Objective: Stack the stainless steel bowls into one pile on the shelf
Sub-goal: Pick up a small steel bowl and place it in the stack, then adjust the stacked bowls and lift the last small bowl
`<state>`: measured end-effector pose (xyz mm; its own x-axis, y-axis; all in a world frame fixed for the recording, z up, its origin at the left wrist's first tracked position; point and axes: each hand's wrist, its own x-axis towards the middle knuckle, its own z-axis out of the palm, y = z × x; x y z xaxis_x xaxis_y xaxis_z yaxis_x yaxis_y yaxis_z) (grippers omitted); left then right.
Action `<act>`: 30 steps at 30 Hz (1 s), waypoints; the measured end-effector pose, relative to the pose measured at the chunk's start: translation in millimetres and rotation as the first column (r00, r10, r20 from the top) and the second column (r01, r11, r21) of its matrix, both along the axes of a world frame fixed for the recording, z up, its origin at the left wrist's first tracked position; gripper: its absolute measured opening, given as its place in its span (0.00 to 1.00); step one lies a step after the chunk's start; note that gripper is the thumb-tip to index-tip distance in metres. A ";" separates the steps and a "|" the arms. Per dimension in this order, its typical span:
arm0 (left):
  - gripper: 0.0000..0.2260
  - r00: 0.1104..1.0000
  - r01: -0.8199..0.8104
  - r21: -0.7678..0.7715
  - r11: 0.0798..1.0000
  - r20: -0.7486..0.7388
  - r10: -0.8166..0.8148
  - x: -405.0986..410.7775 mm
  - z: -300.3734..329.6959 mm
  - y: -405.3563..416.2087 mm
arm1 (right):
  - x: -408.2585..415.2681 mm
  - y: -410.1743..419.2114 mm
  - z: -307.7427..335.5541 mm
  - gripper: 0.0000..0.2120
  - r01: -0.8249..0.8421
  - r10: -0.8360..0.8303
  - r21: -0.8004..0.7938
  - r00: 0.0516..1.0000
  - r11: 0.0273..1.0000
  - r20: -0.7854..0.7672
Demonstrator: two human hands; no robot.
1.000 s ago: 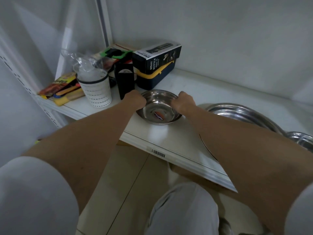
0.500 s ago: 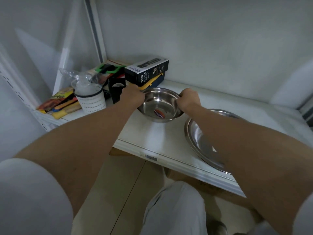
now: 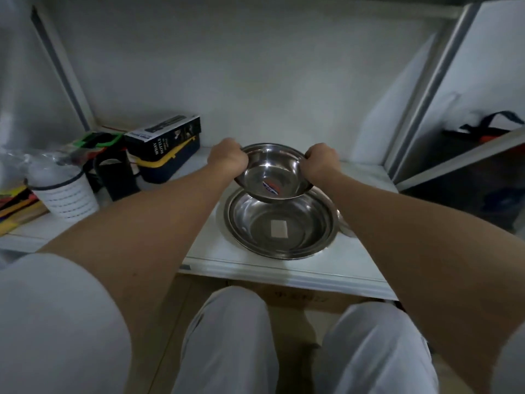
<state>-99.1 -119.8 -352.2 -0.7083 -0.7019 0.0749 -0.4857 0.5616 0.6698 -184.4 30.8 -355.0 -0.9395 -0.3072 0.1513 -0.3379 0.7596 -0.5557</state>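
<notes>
— While both hands are on it, where's the small bowl [image 3: 271,173] sitting?

— It isn't sitting anywhere. I've got it in the air, my left hand [image 3: 227,160] curled over the left side of its rim and my right hand [image 3: 321,162] curled over the right side, fingers of each wrapped tight on the steel edge. It's tipped a little toward me, so I look straight into it and see the sticker on its floor.

— And the target?

— The big bowl [image 3: 281,224] rests on the white shelf [image 3: 284,265], directly below and slightly nearer to me than the one I'm carrying. The small bowl's base overlaps the far rim of the big one in my view; I can't tell whether they touch, but I judge there's a gap.

— So which way does it go?

— Down and a touch toward me, levelling it as it drops, so the two centres line up. A round bowl has no long axis to fuss over; only the tilt matters. Both hands are equally placed, so neither leads.

— Anything in the way?

— The spray bottle box [image 3: 163,137] and white cup [image 3: 66,191] stand well off to the left. A sliver of another steel rim [image 3: 345,226] shows behind my right forearm, mostly hidden
</notes>
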 end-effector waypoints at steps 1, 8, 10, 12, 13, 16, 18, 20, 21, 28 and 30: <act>0.16 1.000 0.017 -0.001 1.000 0.012 -0.017 -2.9 -3.3 5.3 | -1.6 7.4 -2.8 0.15 0.008 -0.008 0.002 1.000 1.000 0.005; 0.15 0.989 0.046 -0.071 0.996 0.142 -0.036 -13.8 -29.2 21.2 | -6.7 31.0 -27.3 0.16 -0.051 0.047 0.084 0.998 0.995 0.047; 0.14 0.978 0.082 -0.140 0.987 0.202 -0.053 -12.4 -39.4 21.7 | -4.6 32.0 -35.9 0.17 -0.084 0.075 0.122 0.994 0.989 0.073; 0.13 0.961 0.145 -0.196 0.970 0.262 -0.091 -11.7 -50.5 20.7 | -2.9 31.6 -45.3 0.15 -0.123 0.109 0.180 0.990 0.976 0.088; 0.13 0.950 0.175 -0.211 0.962 0.292 -0.109 -11.7 -55.9 20.0 | -2.9 31.4 -50.1 0.14 -0.139 0.120 0.209 0.988 0.968 0.098; 0.12 0.914 0.250 -0.268 0.930 0.382 -0.136 -13.1 -68.6 19.4 | -1.7 32.8 -61.3 0.12 -0.176 0.151 0.314 0.983 0.933 0.104; 0.11 0.892 0.288 -0.307 0.907 0.429 -0.138 -14.6 -75.7 20.0 | -1.5 34.5 -66.3 0.12 -0.198 0.180 0.391 0.980 0.899 0.083; 0.11 0.879 0.313 -0.347 0.884 0.458 -0.131 -16.3 -80.1 21.7 | -1.9 35.3 -69.9 0.12 -0.213 0.204 0.453 0.976 0.866 0.070; 0.10 0.874 0.325 -0.366 0.872 0.467 -0.130 -17.4 -80.6 22.3 | -2.7 35.0 -71.3 0.12 -0.221 0.215 0.475 0.974 0.852 0.067; 0.11 0.895 0.370 -0.389 0.844 0.392 -0.212 -37.2 -70.2 36.6 | -22.4 46.2 -64.8 0.13 -0.190 0.203 0.404 0.979 0.895 0.011; 0.11 0.912 0.365 -0.351 0.862 0.320 -0.256 -51.5 -66.5 50.5 | -32.1 62.5 -60.9 0.15 -0.125 0.129 0.354 0.992 0.927 0.012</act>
<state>-150.6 -69.3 -418.6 -0.9163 -0.3911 0.0857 -0.3626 0.9013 0.2369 -216.5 93.3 -415.9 -0.8880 -0.4593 0.0219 -0.4491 0.8563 -0.2549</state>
